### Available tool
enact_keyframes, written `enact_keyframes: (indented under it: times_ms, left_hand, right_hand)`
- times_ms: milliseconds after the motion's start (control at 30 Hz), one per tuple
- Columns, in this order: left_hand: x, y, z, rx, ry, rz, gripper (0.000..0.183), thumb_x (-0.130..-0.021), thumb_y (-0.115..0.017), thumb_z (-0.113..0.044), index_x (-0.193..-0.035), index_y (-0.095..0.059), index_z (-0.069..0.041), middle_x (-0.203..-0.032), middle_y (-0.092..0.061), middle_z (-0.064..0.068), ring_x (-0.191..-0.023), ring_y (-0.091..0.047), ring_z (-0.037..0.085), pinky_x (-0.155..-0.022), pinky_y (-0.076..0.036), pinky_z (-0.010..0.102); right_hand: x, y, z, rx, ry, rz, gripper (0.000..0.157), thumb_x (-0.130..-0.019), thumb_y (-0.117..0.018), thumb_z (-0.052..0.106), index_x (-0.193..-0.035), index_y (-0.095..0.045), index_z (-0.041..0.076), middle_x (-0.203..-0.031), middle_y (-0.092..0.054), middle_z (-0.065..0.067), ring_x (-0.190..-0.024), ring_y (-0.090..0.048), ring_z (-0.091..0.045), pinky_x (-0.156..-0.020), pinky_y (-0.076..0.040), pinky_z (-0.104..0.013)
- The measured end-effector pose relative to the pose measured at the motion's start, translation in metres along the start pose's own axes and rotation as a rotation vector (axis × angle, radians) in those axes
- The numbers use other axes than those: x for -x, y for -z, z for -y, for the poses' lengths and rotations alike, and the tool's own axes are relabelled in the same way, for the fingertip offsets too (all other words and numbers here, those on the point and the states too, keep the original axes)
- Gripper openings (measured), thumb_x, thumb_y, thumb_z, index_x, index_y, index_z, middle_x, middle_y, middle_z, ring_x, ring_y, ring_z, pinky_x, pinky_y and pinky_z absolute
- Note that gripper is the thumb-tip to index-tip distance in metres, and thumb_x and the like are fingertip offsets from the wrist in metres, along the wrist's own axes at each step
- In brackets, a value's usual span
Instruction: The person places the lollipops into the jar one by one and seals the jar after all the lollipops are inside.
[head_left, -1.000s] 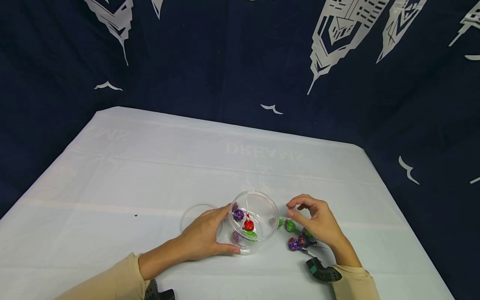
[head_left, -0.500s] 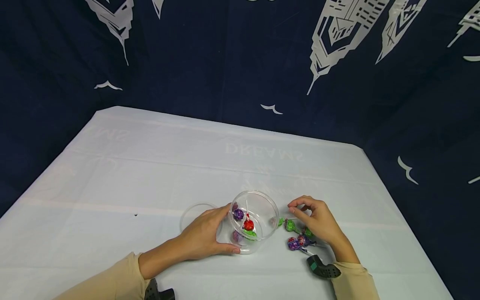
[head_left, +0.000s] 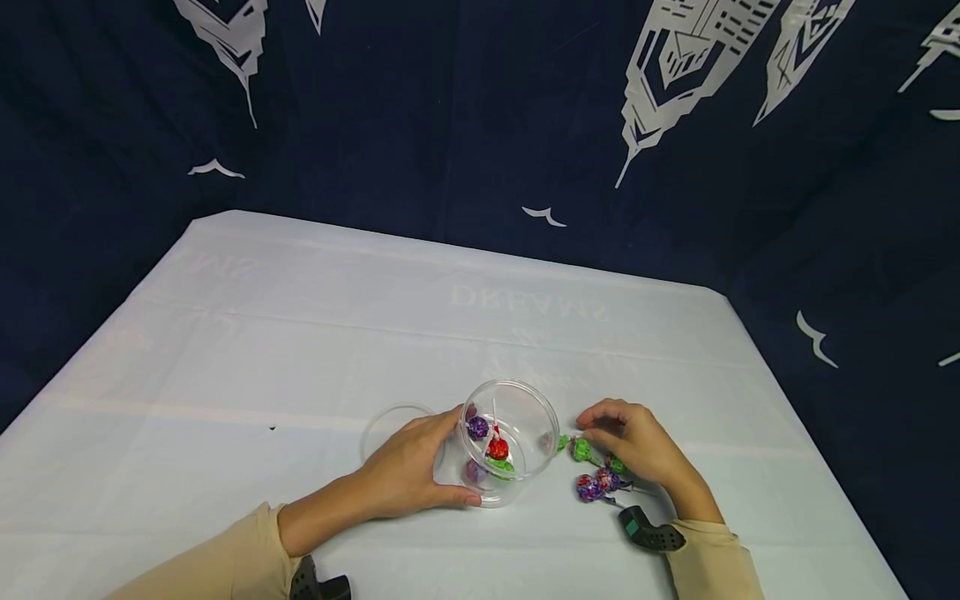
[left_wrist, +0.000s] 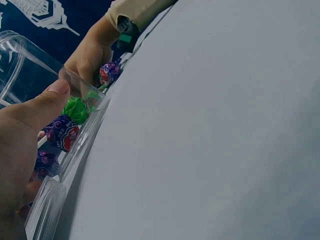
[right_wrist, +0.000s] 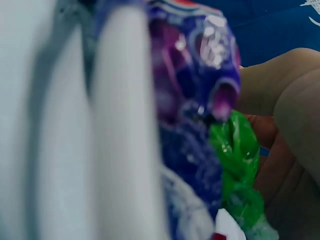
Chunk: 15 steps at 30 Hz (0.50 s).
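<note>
My left hand [head_left: 408,467] grips the side of a clear plastic jar [head_left: 525,479], thumb at the front. Inside the jar are wrapped lollipops: a red one [head_left: 497,448], a green one [head_left: 500,467] and purple ones [head_left: 477,427]. My right hand [head_left: 641,437] is low over the table right of the jar, its thumb and index finger bent, tips close together beside green lollipops [head_left: 581,450]. No lollipop shows between those fingertips. Nearer the right wrist lie purple lollipops [head_left: 588,488], which with their white sticks fill much of the right wrist view.
A clear round lid [head_left: 382,425] lies partly behind my left hand. The white-covered table [head_left: 300,350] extends back to a dark blue printed curtain [head_left: 420,125]. A small dark speck [head_left: 272,428] is on the cloth at left.
My right hand has come down a little toward the green lollipops, and its thumb and index fingertips have drawn nearer the table. The left hand and jar have stayed put.
</note>
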<state>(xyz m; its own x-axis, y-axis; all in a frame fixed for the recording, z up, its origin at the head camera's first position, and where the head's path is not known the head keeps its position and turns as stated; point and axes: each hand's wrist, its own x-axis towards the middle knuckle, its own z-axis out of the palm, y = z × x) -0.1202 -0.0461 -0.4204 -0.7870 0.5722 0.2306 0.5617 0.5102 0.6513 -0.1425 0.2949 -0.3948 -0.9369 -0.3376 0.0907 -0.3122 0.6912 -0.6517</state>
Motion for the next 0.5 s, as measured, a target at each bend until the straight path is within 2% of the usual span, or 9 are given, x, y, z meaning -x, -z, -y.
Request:
enact_keyframes:
  times_ms: [200, 500]
  left_hand:
    - [-0.0004, 0.0001, 0.0, 0.007, -0.005, -0.003, 0.105, -0.071, -0.084, -0.054, -0.151, -0.037, -0.005, -0.146, -0.051, 0.008, -0.132, -0.048, 0.027, -0.111, -0.036, 0.046]
    - [-0.0005, -0.0001, 0.0, 0.001, -0.008, -0.005, 0.106, -0.07, -0.084, -0.055, -0.151, -0.037, -0.006, -0.145, -0.051, 0.009, -0.132, -0.048, 0.027, -0.111, -0.036, 0.046]
  right_hand:
    - [-0.0003, -0.0008, -0.0057, 0.015, 0.018, 0.023, 0.016, -0.084, -0.074, -0.003, -0.095, -0.073, 0.009, -0.097, -0.069, 0.002, -0.092, -0.062, -0.015, -0.081, -0.054, -0.028]
    - [-0.002, -0.005, -0.0078, 0.11, 0.074, 0.005, 0.023, -0.08, -0.077, -0.006, -0.089, -0.073, 0.015, -0.095, -0.068, 0.005, -0.093, -0.058, -0.014, -0.081, -0.052, -0.029]
